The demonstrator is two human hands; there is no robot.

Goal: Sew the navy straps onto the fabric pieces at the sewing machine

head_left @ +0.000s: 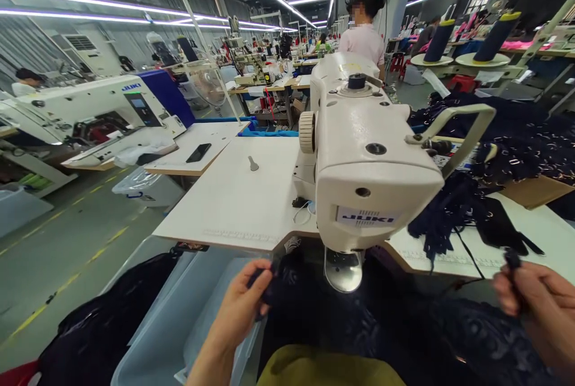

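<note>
Below a white sewing machine (372, 152), dark fabric (309, 314) spreads between two hands. The left hand (247, 293) pinches its edge; the right hand (534, 290) pinches a dark strip (511, 258). Light, even tension should prevent bunching. Beside dark heaped cloth (108, 308), a pale-blue bin's (155, 314) contents are unclear.

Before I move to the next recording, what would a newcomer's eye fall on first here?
Likely the large white JUKI machine, just right of centre. Low in the picture, the left hand grips dark fabric, and the right hand, near the right edge, holds a small dark piece. Beyond it lies a dark navy heap, pictured below two thread cones.
</note>
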